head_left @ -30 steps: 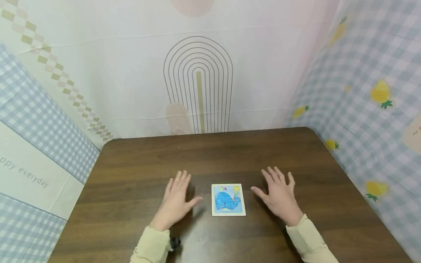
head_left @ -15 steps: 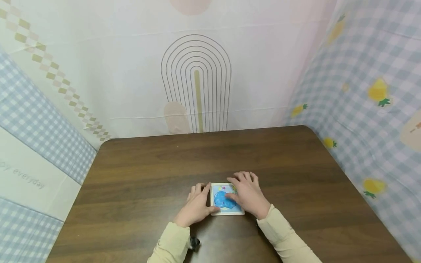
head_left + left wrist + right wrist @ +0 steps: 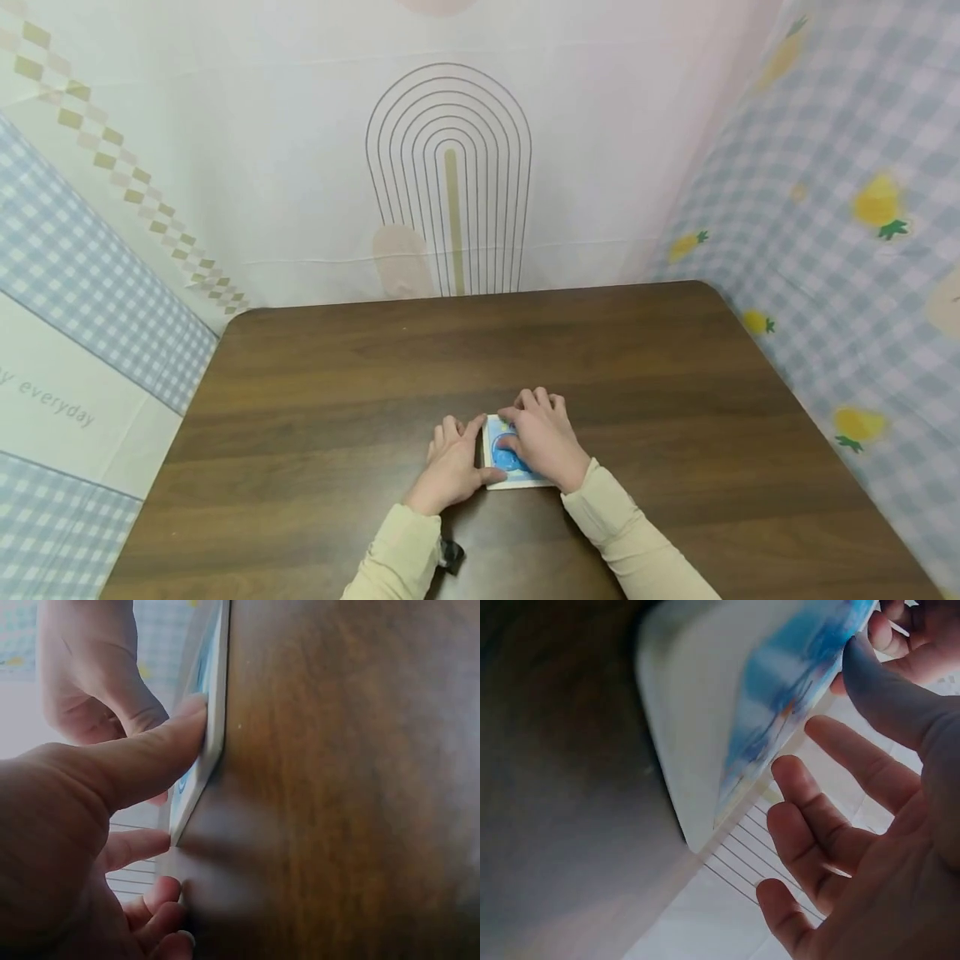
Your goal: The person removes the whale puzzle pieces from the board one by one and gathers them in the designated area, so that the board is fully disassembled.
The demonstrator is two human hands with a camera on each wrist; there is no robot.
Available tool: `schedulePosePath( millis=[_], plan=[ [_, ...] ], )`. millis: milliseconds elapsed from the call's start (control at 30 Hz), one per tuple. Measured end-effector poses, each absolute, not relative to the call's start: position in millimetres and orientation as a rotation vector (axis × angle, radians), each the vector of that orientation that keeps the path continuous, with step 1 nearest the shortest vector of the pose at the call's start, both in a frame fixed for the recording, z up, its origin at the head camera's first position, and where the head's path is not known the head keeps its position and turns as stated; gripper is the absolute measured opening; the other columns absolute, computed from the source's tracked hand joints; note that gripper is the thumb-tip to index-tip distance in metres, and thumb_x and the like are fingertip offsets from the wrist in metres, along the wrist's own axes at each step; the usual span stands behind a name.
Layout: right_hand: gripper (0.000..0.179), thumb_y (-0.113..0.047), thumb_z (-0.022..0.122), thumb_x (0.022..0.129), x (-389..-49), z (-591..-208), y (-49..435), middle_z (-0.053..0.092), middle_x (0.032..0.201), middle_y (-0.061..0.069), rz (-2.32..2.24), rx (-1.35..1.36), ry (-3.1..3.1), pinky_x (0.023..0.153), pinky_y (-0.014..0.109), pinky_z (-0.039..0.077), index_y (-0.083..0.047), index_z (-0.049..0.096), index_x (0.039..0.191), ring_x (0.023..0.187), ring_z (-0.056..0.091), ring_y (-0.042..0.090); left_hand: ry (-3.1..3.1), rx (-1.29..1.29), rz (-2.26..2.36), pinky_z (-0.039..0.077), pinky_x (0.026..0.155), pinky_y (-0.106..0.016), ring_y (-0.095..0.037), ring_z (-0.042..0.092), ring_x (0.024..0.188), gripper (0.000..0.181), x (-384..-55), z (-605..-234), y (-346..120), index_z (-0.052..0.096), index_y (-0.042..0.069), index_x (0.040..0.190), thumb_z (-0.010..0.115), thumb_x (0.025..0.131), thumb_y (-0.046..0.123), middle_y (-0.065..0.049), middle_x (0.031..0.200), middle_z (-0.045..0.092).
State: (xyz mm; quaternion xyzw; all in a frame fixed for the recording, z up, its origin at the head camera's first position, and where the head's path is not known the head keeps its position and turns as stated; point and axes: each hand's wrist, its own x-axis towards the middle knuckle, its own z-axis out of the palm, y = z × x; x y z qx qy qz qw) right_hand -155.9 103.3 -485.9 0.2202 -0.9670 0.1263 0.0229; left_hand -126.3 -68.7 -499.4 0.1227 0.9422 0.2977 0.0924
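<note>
A square whale jigsaw puzzle (image 3: 517,479) with a pale frame lies flat on the brown table (image 3: 330,417). My left hand (image 3: 448,468) holds its left side, thumb on the near edge and index finger at the far left corner. In the left wrist view, that thumb (image 3: 161,754) presses on the pale rim (image 3: 218,697). My right hand (image 3: 546,442) is over the right part of the puzzle and hides much of the picture. The right wrist view has its thumb (image 3: 881,686) against the blue picture (image 3: 780,667), the other fingers loosely bent beside it.
A white cloth (image 3: 300,167) with line arches hangs behind the table's far edge. Blue checked cloth (image 3: 810,233) with pineapples borders the right side, and more checked cloth hangs at the left. A small black device (image 3: 452,556) sits at my left wrist.
Both hands have come inward from either side of the puzzle onto it. Over the last half second the right hand has slid further left across the picture; the left has stayed nearly still.
</note>
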Motion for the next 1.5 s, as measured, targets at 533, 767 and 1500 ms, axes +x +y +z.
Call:
schedulePosePath(
  millis=[533,767,1500],
  plan=[
    [0.029,-0.043,0.077,0.080,-158,-486,98,0.058,0.097,0.000,0.184,0.682,-2.971,0.092,0.055,0.036,-0.022,0.074,0.099,0.098,0.052,0.027,2.781,0.355,0.865,0.030,0.081,-0.037,-0.026,0.032,0.092,0.088,-128,-501,-70,0.040,0.011,0.148,0.079,0.078,0.046,-0.007,0.103,0.039],
    [0.028,-0.042,0.078,0.078,-158,-483,97,0.059,0.097,0.000,0.192,0.688,-2.981,0.091,0.055,0.036,-0.023,0.076,0.099,0.097,0.052,0.026,2.788,0.350,0.867,0.030,0.080,-0.037,-0.025,0.032,0.093,0.088,-127,-500,-70,0.041,0.012,0.148,0.079,0.077,0.047,-0.008,0.104,0.039],
    [0.027,-0.030,0.082,0.077,-162,-485,91,0.051,0.089,0.001,0.378,0.628,-3.083,0.072,0.042,0.039,-0.016,0.061,0.087,0.083,0.050,0.024,2.784,0.317,0.907,0.030,0.078,-0.036,-0.025,0.033,0.092,0.088,-128,-501,-70,0.043,0.012,0.146,0.082,0.074,0.045,-0.006,0.102,0.039]
  ],
)
